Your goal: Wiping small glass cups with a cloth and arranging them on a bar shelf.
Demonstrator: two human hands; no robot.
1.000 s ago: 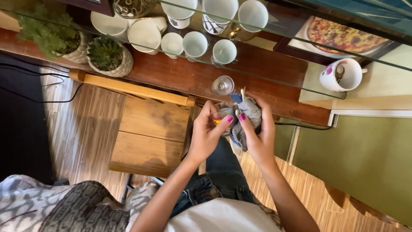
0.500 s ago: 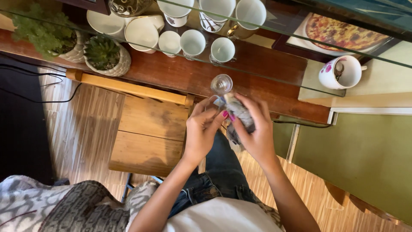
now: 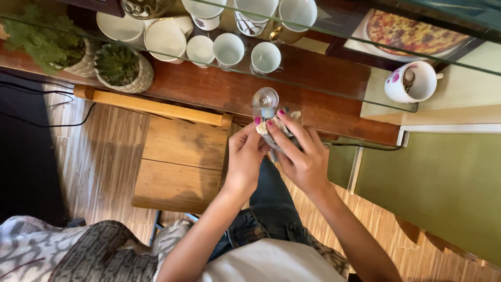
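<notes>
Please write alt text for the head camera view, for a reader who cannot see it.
Seen from above, a person's left hand and right hand together hold a small grey patterned pouch beside a clear glass on a wooden shelf. White cups, potted plants and a wooden stool surround them.

Small clear glass bottle with a pale blue band below its round top [image 3: 265,100], upright, seen from above, in front of the brown wooden counter [image 3: 219,91] edge. Just below and touching it, a crumpled grey-and-white patterned cloth bundle [image 3: 279,137], cream patch at its upper edge, mostly covered by both hands; its full shape hidden
</notes>
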